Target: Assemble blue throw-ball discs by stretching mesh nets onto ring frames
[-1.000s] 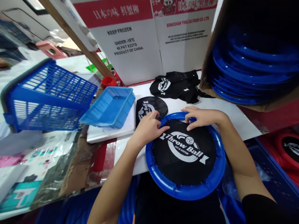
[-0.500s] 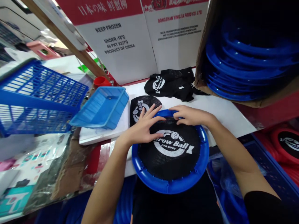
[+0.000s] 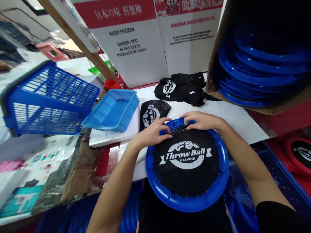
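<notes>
A blue ring (image 3: 155, 181) with a black mesh disc (image 3: 179, 181) printed "Throw Ball" lies in front of me, its near edge over the table's front edge. My left hand (image 3: 156, 131) grips the ring's far rim at the upper left, thumb on the mesh side and fingers over the rim. At the top right of the same rim, my right hand (image 3: 198, 120) is closed on it, fingertips at the mesh edge. A narrow gap shows between rim and mesh between the hands. Loose black mesh pieces (image 3: 153, 110) lie behind the ring.
A light blue tray (image 3: 114, 110) and a blue basket (image 3: 51, 100) are on the left, with a red cup (image 3: 112, 84) behind. More black fabric (image 3: 182, 89) lies before white cartons (image 3: 136, 64). Blue rings (image 3: 262, 74) fill a box at right; red rings (image 3: 286, 145) sit below it.
My left hand has moved from above the mesh onto the rim and its fingers have closed. The ring has turned slightly, and its print shows fully. The camera view has shifted a little.
</notes>
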`<state>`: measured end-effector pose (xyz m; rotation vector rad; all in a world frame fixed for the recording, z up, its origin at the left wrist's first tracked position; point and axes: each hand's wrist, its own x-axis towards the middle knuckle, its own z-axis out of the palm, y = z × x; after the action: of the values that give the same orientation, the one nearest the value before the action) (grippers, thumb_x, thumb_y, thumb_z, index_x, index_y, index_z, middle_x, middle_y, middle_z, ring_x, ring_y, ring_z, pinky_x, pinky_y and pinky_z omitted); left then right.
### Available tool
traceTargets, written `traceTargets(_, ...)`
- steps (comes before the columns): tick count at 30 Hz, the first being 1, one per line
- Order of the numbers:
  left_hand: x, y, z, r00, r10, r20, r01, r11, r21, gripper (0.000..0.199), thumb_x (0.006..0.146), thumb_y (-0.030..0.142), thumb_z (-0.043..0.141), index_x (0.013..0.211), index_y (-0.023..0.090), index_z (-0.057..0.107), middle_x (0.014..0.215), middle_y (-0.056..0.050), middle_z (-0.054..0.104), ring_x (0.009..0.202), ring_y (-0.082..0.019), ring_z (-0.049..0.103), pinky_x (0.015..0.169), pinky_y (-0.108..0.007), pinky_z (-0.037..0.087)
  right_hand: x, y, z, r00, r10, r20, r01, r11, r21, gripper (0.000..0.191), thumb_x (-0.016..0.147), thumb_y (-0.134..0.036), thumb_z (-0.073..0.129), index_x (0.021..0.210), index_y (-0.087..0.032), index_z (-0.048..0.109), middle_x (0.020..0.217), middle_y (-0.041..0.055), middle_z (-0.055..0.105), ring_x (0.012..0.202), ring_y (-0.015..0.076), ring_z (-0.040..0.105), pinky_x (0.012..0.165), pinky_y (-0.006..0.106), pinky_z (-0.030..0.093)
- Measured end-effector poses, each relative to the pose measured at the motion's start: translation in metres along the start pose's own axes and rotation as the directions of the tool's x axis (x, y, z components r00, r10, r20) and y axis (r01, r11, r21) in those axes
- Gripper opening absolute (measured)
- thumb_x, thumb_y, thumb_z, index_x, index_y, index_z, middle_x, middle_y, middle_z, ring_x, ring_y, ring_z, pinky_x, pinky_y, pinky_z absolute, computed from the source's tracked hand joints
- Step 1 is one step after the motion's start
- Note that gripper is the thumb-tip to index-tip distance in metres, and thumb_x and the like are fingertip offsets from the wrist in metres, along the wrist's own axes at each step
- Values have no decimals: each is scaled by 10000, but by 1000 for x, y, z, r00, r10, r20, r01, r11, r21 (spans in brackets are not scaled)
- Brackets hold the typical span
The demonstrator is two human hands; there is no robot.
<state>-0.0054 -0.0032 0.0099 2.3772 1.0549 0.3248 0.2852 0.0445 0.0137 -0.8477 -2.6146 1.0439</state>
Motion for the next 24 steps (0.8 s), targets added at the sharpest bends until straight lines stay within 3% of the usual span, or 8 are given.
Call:
traceTargets(8,5,-17,-2,977,-185,-109,140,933,-332,185,840,390,803,777,218,773,1279,-100,751,1111,-274,713,972,-469,592,5,8,-1,992,71,-101,-53,984,170,135,895,-347,719,885,-213,709,1339,112,763,1261,278,690,1116,459,482)
traceTargets(13,7,-20,-4,956,-281,-83,218,872,-438,201,812,403,790,769,207,799,1229,-98,779,1101,-273,717,1064,-471,542,7,13,0,985,127,-119,-89,954,285,183,834,-399,752,841,-220,713,1305,104,778,1264,291,685,1121,476,476)
traceTargets(24,12,-29,-2,980,-198,-9,178,900,-398,246,888,433,683,828,214,781,1170,-81,781,1062,-254,702,1066,-441,518,15,21,3,986,118,-120,-80,956,282,231,876,-431,683,824,-206,697,1239,111,781,1134,271,691,1056,465,483)
